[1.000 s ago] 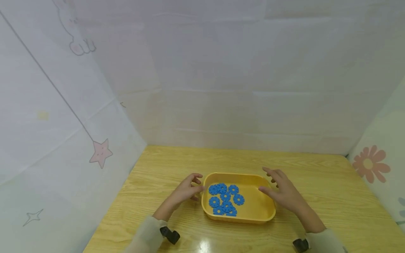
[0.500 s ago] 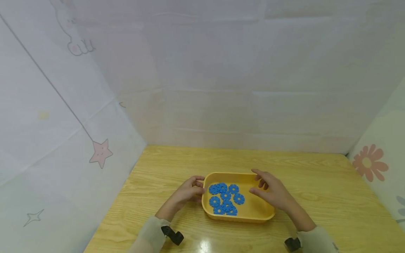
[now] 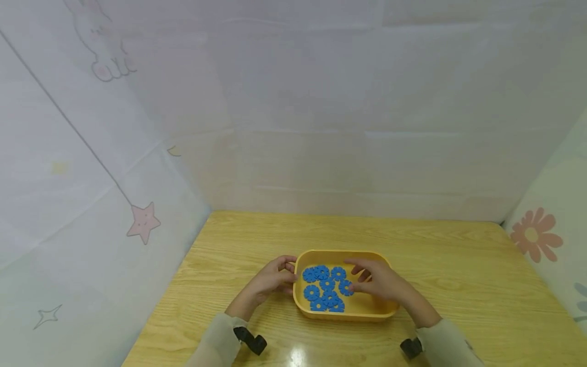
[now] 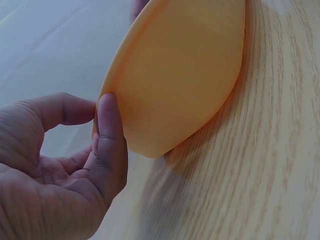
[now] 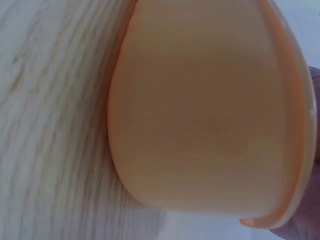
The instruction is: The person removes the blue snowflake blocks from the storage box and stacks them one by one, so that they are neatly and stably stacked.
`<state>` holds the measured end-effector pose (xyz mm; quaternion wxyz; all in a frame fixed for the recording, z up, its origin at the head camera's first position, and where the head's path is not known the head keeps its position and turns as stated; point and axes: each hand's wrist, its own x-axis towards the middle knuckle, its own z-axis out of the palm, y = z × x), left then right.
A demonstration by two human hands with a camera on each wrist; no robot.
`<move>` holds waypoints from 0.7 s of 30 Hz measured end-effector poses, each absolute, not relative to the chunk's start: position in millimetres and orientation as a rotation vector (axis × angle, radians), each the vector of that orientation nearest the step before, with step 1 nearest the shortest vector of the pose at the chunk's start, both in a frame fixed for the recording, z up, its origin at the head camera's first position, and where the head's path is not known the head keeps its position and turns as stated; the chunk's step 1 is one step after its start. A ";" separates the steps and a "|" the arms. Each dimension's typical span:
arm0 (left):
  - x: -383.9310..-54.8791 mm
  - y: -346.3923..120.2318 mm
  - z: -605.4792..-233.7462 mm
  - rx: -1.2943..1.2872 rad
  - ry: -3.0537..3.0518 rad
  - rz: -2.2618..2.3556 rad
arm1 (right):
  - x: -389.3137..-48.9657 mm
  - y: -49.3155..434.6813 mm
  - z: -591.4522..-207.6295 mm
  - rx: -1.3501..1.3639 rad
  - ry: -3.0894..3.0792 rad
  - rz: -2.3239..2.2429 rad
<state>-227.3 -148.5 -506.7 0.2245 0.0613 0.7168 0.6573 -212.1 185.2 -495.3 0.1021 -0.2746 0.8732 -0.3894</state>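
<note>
A yellow plastic basin (image 3: 344, 316) rests on the table, and blue notched snowflake discs (image 3: 311, 292) lie in its left half, some overlapping. At the basin's left end my left hand (image 3: 269, 281) pinches the rim. The left wrist view shows thumb and finger on either side of the basin's edge (image 4: 107, 85). My right hand (image 3: 382, 280) reaches over the right rim into the basin, thumb and fingers spread apart. Its thumb tip overlaps the rightmost blue disc (image 3: 344, 288). In the right wrist view the basin's outer wall (image 5: 200, 115) hides most of that hand.
The wood-grain table (image 3: 257, 232) extends around the basin. Behind it and at both sides hang pale printed sheets (image 3: 298, 153). A dark wrist device (image 3: 249, 340) sits at the left cuff, another dark device (image 3: 411, 348) at the right cuff.
My right hand has moved left from the basin's right rim to over the blue discs. My left hand has closed in on the left rim. The basin and discs stay almost still.
</note>
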 end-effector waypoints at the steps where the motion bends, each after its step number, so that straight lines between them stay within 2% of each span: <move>1: -227.5 -148.4 -506.7 0.170 1.979 1.813 | -213.7 184.1 -496.3 -0.811 2.569 -1.135; 21: -229.1 -146.9 -509.2 0.171 1.976 1.825 | -221.4 167.1 -512.4 -0.689 2.609 -0.918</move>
